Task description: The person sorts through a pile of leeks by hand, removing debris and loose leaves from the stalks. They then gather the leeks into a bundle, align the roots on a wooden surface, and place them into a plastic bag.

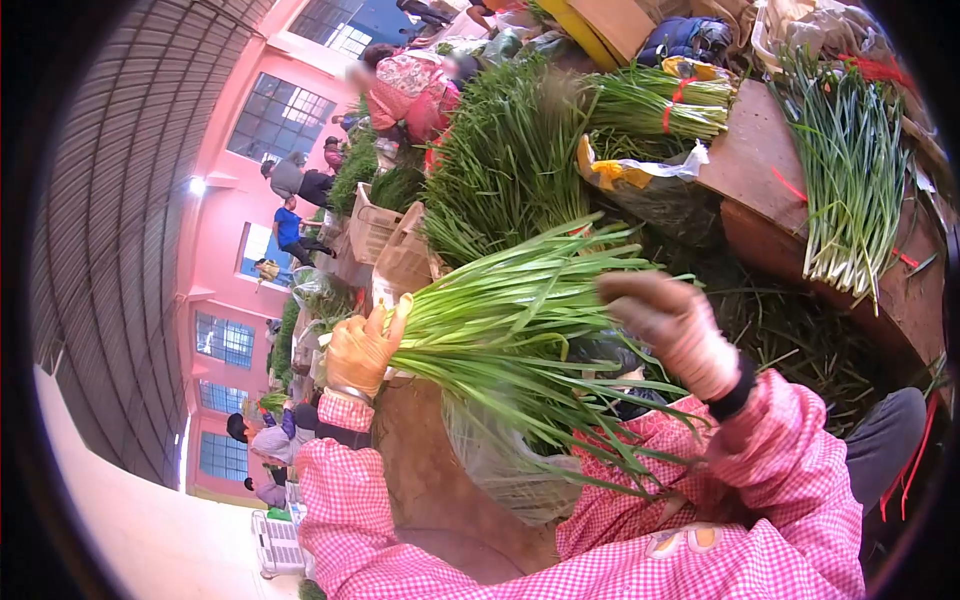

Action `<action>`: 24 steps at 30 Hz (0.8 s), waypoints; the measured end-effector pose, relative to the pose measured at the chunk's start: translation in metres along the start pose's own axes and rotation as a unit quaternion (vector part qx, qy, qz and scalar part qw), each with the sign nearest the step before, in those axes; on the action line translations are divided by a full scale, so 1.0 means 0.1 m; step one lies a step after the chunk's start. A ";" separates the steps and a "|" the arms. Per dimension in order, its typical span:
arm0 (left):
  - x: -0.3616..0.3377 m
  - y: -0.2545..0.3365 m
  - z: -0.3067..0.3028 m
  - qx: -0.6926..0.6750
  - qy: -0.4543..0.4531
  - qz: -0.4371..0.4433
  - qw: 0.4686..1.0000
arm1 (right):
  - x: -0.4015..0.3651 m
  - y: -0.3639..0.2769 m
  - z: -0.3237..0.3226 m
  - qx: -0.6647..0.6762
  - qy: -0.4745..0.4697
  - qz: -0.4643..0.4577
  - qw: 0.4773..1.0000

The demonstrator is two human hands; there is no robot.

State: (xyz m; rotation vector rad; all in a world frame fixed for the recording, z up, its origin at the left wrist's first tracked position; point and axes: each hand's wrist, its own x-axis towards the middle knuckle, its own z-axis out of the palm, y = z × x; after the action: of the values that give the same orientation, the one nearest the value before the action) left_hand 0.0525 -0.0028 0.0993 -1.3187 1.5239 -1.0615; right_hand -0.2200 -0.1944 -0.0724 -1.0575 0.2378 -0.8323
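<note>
**Q:** What step is this?

**A:** I'd call it evening up the bundle. The bunch of greens is held in the air above a clear bag, not lying on anything. My left hand has its fingers clamped round the root end. My right hand is curled over the leafy middle, but I can't tell if it's gripping. The next move needs a firm left grip.

— Where's the left hand?

— Up on the left, gloved in orange, fingers wrapped shut. The forearm rises nearly straight from below in a pink checked sleeve.

— And the right hand?

— Higher and well apart from it, gloved in pink, its back to the camera. The fingers are curled over, the wrist is bent, and the arm comes up from the lower right.
</note>
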 end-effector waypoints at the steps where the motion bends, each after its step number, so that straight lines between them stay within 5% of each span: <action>1: 0.00 0.00 -0.02 0.002 -0.001 0.002 1.000 | 0.06 0.04 0.19 -0.098 -0.025 -0.099 0.990; 2: 0.01 -0.01 -0.04 0.004 -0.004 0.004 1.000 | 0.14 0.09 0.36 -0.194 -0.049 -0.197 0.960; 6: 0.08 0.05 -0.26 0.012 0.021 0.004 1.000 | 0.33 0.03 0.93 -0.323 -0.103 -0.283 0.897; 12: 0.17 0.13 -0.41 -0.019 0.050 0.004 0.999 | 0.42 -0.13 1.13 -0.513 -0.182 -0.294 0.785; 17: 0.22 0.30 -0.39 -0.101 0.109 -0.030 0.988 | 0.52 -0.17 1.18 -0.209 -0.151 -0.222 0.940; 20: 0.23 0.46 -0.40 -0.136 0.123 -0.107 0.977 | 0.50 -0.08 1.34 -0.137 -0.120 -0.204 0.962; 21: 0.24 0.49 -0.44 -0.132 0.048 -0.112 0.984 | 0.47 -0.15 1.37 -0.140 -0.112 -0.205 0.962; 24: 0.27 0.36 -0.52 -0.021 0.084 -0.089 0.992 | 0.28 -0.38 1.37 -0.101 -0.109 -0.225 0.963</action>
State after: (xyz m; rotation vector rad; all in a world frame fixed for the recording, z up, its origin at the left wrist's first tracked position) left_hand -0.0101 -0.0221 0.0783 -1.4474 1.5808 -1.2873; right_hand -0.1450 -0.1305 0.0338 -1.4144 -0.1154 -1.1033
